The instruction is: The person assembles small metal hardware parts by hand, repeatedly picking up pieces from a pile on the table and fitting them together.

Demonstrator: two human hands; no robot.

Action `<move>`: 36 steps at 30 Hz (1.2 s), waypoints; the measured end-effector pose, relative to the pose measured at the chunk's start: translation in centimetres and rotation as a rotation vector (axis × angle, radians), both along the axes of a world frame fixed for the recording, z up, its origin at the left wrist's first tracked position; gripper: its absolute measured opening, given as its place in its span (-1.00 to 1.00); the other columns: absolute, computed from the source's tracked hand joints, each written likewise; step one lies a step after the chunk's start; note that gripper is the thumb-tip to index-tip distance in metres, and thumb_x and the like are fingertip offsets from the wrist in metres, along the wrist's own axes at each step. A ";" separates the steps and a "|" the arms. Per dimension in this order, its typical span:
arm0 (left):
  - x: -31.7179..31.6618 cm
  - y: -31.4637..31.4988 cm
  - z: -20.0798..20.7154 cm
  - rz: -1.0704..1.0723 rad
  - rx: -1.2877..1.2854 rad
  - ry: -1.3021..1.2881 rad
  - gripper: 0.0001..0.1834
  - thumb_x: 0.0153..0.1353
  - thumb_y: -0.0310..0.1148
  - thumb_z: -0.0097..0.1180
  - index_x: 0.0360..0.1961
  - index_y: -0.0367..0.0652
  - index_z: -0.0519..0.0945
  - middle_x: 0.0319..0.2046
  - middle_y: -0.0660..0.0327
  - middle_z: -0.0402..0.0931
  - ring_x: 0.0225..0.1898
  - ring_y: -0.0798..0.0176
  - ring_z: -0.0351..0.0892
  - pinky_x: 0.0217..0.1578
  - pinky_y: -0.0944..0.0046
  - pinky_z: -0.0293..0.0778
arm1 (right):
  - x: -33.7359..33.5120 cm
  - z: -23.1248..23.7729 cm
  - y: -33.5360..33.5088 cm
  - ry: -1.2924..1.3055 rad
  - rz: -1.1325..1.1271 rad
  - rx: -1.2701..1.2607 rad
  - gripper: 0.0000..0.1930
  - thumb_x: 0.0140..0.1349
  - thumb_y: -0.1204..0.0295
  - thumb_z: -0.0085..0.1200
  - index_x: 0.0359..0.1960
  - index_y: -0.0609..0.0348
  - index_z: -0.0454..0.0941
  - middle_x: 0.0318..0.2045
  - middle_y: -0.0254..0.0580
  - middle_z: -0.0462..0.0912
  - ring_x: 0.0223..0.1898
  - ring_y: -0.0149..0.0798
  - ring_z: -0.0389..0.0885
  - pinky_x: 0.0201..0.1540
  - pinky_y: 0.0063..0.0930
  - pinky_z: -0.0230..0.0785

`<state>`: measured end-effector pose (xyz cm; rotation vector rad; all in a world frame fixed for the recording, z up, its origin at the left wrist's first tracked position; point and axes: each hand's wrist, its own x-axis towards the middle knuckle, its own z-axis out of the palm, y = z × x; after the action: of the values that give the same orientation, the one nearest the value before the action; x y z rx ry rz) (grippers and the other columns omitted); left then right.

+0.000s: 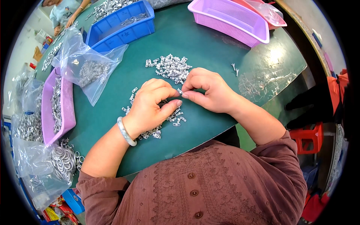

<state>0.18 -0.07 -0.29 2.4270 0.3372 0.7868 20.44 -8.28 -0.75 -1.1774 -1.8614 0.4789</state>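
Observation:
Over the green table, my right hand (207, 90) pinches a small silver metal piece (180, 91) between thumb and fingertips. Fingers curled, my left hand (150, 103) meets it from the other side, its index fingertip at the end of the piece. A pale bangle (126, 131) circles my left wrist. Beyond the hands lies a pile of small silver metal pieces (173, 67) with slotted frames. More loose silver pieces (153, 132) lie around and under my left hand, partly hidden by it.
A blue bin (122, 36) and a pink basket (228, 32) stand at the back. At left are a clear bag (93, 71) of small parts, a pink tray (69, 108) and a bag of metal rings (62, 161). Two small pieces (235, 70) lie at right. Another person (65, 15) sits far left.

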 end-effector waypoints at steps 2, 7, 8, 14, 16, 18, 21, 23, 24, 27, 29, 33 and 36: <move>0.1 0.0 0.0 -0.001 -0.002 -0.024 -0.80 -0.09 -0.51 0.36 -0.39 -0.17 0.62 -0.41 0.21 0.54 -0.34 0.19 0.49 -0.34 0.26 0.42 | 0.0 -0.1 0.0 0.016 0.033 0.026 -0.91 0.05 0.53 0.21 -0.39 0.19 0.59 -0.41 -0.20 0.54 -0.31 -0.13 0.51 -0.27 -0.32 0.39; 0.1 -0.1 0.6 0.083 -0.002 -0.051 -0.83 -0.08 -0.44 0.36 -0.50 -0.16 0.58 -0.51 0.24 0.52 -0.41 0.17 0.49 -0.30 0.20 0.38 | -0.1 0.4 -0.1 0.012 0.089 0.072 -0.86 0.07 0.60 0.17 -0.30 0.22 0.60 -0.35 -0.16 0.57 -0.26 -0.13 0.55 -0.22 -0.35 0.42; 0.1 -0.1 0.6 0.084 -0.002 -0.051 -0.83 -0.08 -0.44 0.36 -0.50 -0.16 0.58 -0.51 0.24 0.52 -0.41 0.17 0.49 -0.30 0.20 0.38 | -0.1 0.4 -0.1 0.000 0.115 0.073 -0.82 0.07 0.64 0.16 -0.25 0.23 0.61 -0.32 -0.15 0.58 -0.26 -0.16 0.57 -0.20 -0.39 0.43; 0.1 0.1 0.3 0.116 0.005 -0.043 -0.86 -0.08 -0.46 0.34 -0.51 -0.15 0.57 -0.52 0.26 0.52 -0.41 0.18 0.49 -0.31 0.20 0.37 | -0.1 0.4 -0.1 0.034 0.087 0.088 -0.90 0.06 0.58 0.17 -0.36 0.21 0.57 -0.39 -0.18 0.56 -0.29 -0.09 0.53 -0.23 -0.30 0.40; 0.1 0.1 0.3 0.102 0.029 -0.072 -0.86 -0.10 -0.56 0.30 -0.52 -0.19 0.56 -0.51 0.23 0.52 -0.41 0.21 0.48 -0.36 0.27 0.37 | -0.1 0.4 -0.1 0.023 0.066 0.076 -0.91 0.06 0.55 0.18 -0.37 0.20 0.56 -0.40 -0.19 0.56 -0.31 -0.11 0.52 -0.25 -0.31 0.40; 0.1 0.1 0.3 0.092 0.041 -0.074 -0.86 -0.11 -0.57 0.30 -0.52 -0.19 0.56 -0.50 0.23 0.52 -0.40 0.20 0.48 -0.36 0.26 0.37 | -0.1 0.4 -0.1 0.012 0.046 0.063 -0.91 0.07 0.53 0.19 -0.39 0.20 0.55 -0.41 -0.21 0.56 -0.32 -0.12 0.52 -0.27 -0.32 0.39; 0.1 0.1 0.3 0.089 0.083 -0.062 -0.86 -0.11 -0.53 0.30 -0.50 -0.16 0.57 -0.48 0.24 0.52 -0.37 0.17 0.49 -0.31 0.23 0.37 | -0.2 0.4 0.0 0.016 0.031 0.024 -0.90 0.08 0.49 0.21 -0.39 0.18 0.55 -0.43 -0.22 0.55 -0.35 -0.14 0.51 -0.30 -0.33 0.38; 0.1 0.0 0.3 0.096 0.113 -0.049 -0.86 -0.11 -0.48 0.30 -0.49 -0.13 0.58 -0.47 0.26 0.52 -0.35 0.15 0.49 -0.27 0.20 0.36 | -0.2 0.2 0.0 0.020 0.069 0.052 -0.90 0.09 0.47 0.21 -0.40 0.18 0.56 -0.44 -0.22 0.54 -0.36 -0.14 0.51 -0.31 -0.33 0.37; 0.1 0.0 0.4 0.092 0.140 -0.043 -0.86 -0.11 -0.48 0.31 -0.48 -0.13 0.58 -0.46 0.26 0.51 -0.34 0.16 0.49 -0.26 0.20 0.36 | -0.2 0.1 0.0 0.020 0.069 0.052 -0.90 0.09 0.47 0.21 -0.40 0.18 0.56 -0.44 -0.22 0.54 -0.36 -0.14 0.51 -0.31 -0.33 0.37; 0.1 -0.1 0.5 0.085 0.161 -0.043 -0.85 -0.12 -0.47 0.31 -0.48 -0.12 0.58 -0.45 0.26 0.52 -0.33 0.16 0.49 -0.25 0.19 0.36 | -0.2 0.0 0.0 0.017 0.077 0.042 -0.90 0.09 0.46 0.22 -0.42 0.19 0.56 -0.44 -0.22 0.54 -0.36 -0.14 0.51 -0.31 -0.33 0.37; 0.0 -0.1 0.5 0.082 0.154 -0.049 -0.84 -0.13 -0.46 0.32 -0.48 -0.13 0.58 -0.45 0.25 0.52 -0.34 0.15 0.49 -0.25 0.19 0.36 | -0.2 0.1 0.0 0.023 0.070 0.030 -0.91 0.09 0.47 0.21 -0.43 0.20 0.57 -0.44 -0.21 0.55 -0.36 -0.14 0.52 -0.31 -0.32 0.38; 0.2 -0.1 0.5 0.065 0.066 -0.067 -0.82 -0.13 -0.44 0.34 -0.47 -0.14 0.57 -0.45 0.24 0.52 -0.34 0.14 0.50 -0.25 0.18 0.37 | -0.1 0.2 -0.1 0.051 0.064 0.032 -0.93 0.10 0.49 0.20 -0.42 0.21 0.57 -0.44 -0.20 0.56 -0.36 -0.14 0.53 -0.31 -0.33 0.39; 0.2 -0.1 0.6 0.062 0.042 -0.054 -0.82 -0.11 -0.44 0.34 -0.46 -0.15 0.57 -0.44 0.22 0.53 -0.35 0.14 0.50 -0.25 0.18 0.38 | -0.1 0.3 -0.1 0.096 0.061 0.016 -0.94 0.10 0.50 0.19 -0.42 0.21 0.57 -0.44 -0.19 0.57 -0.36 -0.14 0.54 -0.32 -0.34 0.40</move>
<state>0.34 -0.16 0.30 2.4396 0.3799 0.8931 20.36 -8.39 -0.41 -1.0711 -1.8189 0.5445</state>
